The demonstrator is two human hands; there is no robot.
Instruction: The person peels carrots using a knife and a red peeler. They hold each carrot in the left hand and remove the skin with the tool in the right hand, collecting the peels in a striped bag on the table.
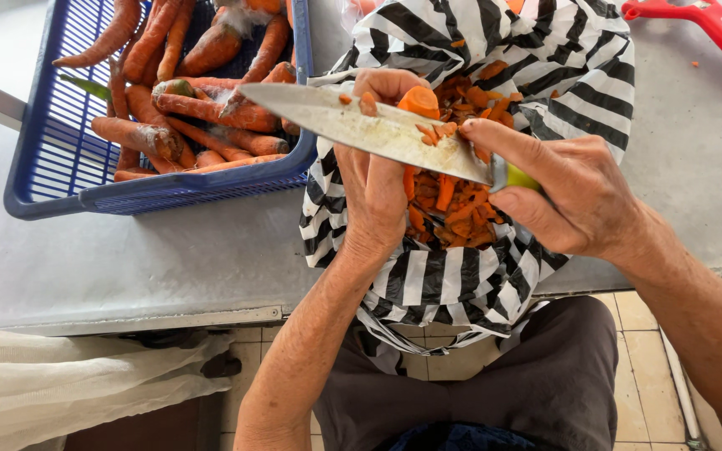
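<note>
In the head view, a carrot (pixel 419 101) is held upright in the left hand (pixel 378 179), fingers pressed around it, directly over the open black-and-white striped bag (pixel 461 288) where orange peelings (pixel 453 209) are heaped. A large knife (pixel 361 129) is gripped by its green handle in the right hand (pixel 574 192), fingers wrapped tight, thumb laid along the blade's base, the blade resting against the carrot's cut end. The scraping is best done with shallow strokes, the blade kept angled away from the left thumb, and the carrot held above the bag. More carrots (pixel 181 125) lie in the blue basket (pixel 60 179) just beside the bag on the grey table (pixel 127 267).
</note>
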